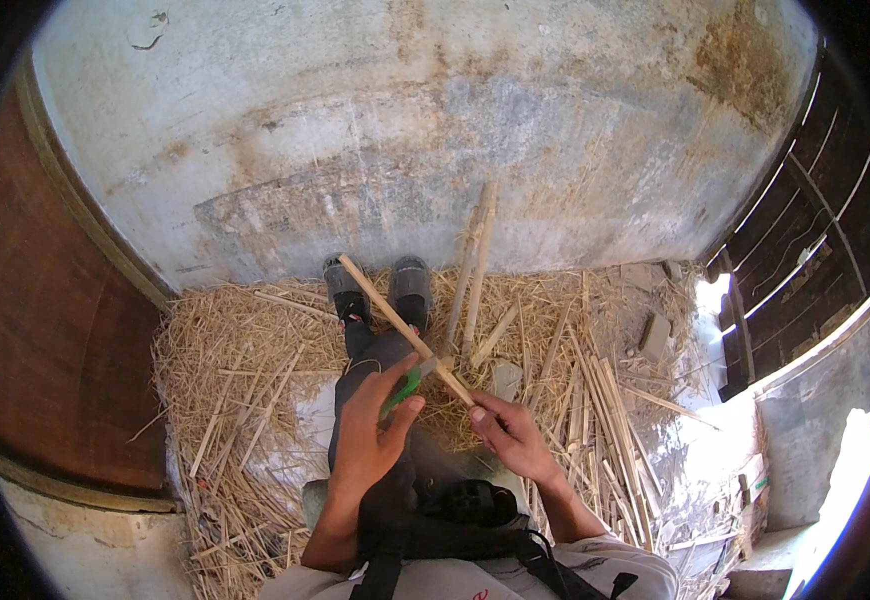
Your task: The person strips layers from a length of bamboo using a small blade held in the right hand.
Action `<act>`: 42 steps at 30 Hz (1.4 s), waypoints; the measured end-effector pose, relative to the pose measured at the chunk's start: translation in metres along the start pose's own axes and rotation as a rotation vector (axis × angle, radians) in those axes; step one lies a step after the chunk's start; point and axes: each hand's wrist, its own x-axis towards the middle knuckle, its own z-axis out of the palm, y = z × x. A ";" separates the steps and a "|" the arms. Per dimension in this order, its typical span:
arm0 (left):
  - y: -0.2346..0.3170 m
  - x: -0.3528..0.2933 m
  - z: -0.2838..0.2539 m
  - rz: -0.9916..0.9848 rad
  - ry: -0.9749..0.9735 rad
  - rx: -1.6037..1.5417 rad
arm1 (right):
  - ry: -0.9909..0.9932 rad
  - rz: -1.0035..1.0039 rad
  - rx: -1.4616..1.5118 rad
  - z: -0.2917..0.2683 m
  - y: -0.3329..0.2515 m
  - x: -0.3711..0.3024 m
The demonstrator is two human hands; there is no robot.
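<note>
A long, pale split-bamboo strip (390, 312) slants across my lap, its far end above my shoes. My right hand (515, 438) is closed around its near end, thumb on top. My left hand (373, 425) grips a green-handled knife (402, 390), index finger stretched forward along it. The knife's short blade meets the strip just ahead of my right hand, though its edge is blurred. Part of the green handle is hidden by my fingers.
Straw and shavings (245, 400) cover the floor. A pile of bamboo strips (595, 420) lies to my right. Two bamboo poles (477, 270) lean on the stained wall (435, 130) ahead. A brick (655, 337) lies farther right, and a brown panel (65, 330) stands left.
</note>
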 end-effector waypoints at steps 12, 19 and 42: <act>0.000 0.000 0.000 0.083 0.041 0.045 | 0.143 -0.190 -0.081 -0.001 -0.009 -0.004; 0.000 -0.001 -0.004 0.079 0.043 0.053 | 0.150 -0.134 -0.119 -0.002 -0.018 -0.008; -0.004 0.002 0.001 0.106 0.080 0.144 | 0.244 -0.155 -0.046 0.005 0.010 -0.016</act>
